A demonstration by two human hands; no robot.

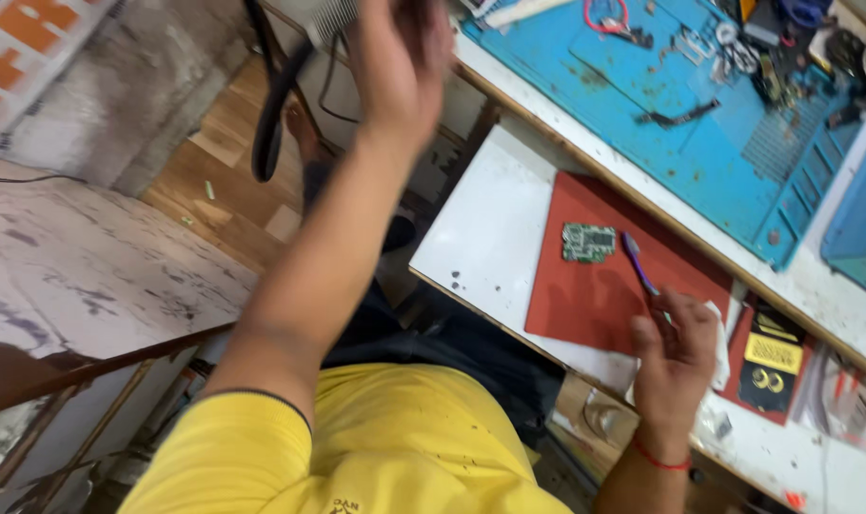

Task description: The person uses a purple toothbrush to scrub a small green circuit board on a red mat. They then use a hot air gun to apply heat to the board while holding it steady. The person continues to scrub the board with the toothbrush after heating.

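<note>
A: Containers first?

B: Only the blue tray mat [699, 124] along the far edge of the white surface [495, 233]. Its compartments hold small metal parts, screws and tools, too small to sort. Red-handled cutters [609, 17] lie at its far end.

A: Right hand?

B: The right hand [676, 357] sits at the near edge of the surface, fingers [654, 333] clamped on the purple tool [639, 266]. The tool's tip points toward the green circuit board [588, 242].

A: Board touching the tip?

B: Just beside it, can't tell if they touch. The board lies flat on the red mat [604, 286], at the mat's far corner, well clear of the fingers.

A: Left hand?

B: The left hand [400, 57] is raised off the surface, out past its left edge, blurred. It's up against a grey device [324, 17] with a black cable [271, 105] hanging down. Finger state: cannot tell.

A: Anything else?

B: A black and yellow packet [771, 357] right of the right hand.
</note>
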